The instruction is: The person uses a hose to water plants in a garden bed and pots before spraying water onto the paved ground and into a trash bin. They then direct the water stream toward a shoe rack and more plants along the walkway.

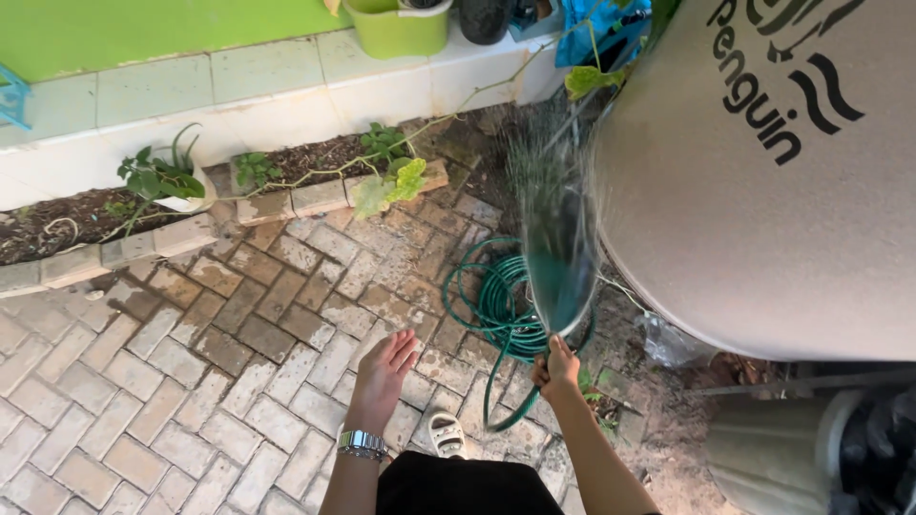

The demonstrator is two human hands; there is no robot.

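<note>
**Water fans out from a green hose over the brick yard**

Over the worn brick paving (239,324), laid in a herringbone of grey and rust-coloured blocks with damp, mossy patches, a person stands with both arms stretched forward. Their right hand (556,367) is closed in a fist around the end of a green garden hose (496,305), thumb side up, and a broad, flat fan of water (553,238) shoots away from it toward the far planting bed. Most of the hose lies in loose ribbed coils on the bricks just beyond and to the left of that hand, with one length looping back near the person's feet.

Their left hand (385,367) is open and empty, fingers lightly spread and pointing away, palm turned down over the paving; it touches nothing. A shiny metal wristwatch (361,443) sits on that wrist. Below, a pale sandal (446,435) shows on the bricks beside dark clothing.

To the right a large, smooth, rounded beige water tank (763,172) fills the scene, close beside the spray. Along the far side runs a low brick-edged soil bed (305,162) with small leafy plants and a thin trailing vine (401,181), backed by a white tiled ledge (239,86) and a bright green wall. A lime-green plastic pot (398,27) stands on the ledge.
</note>
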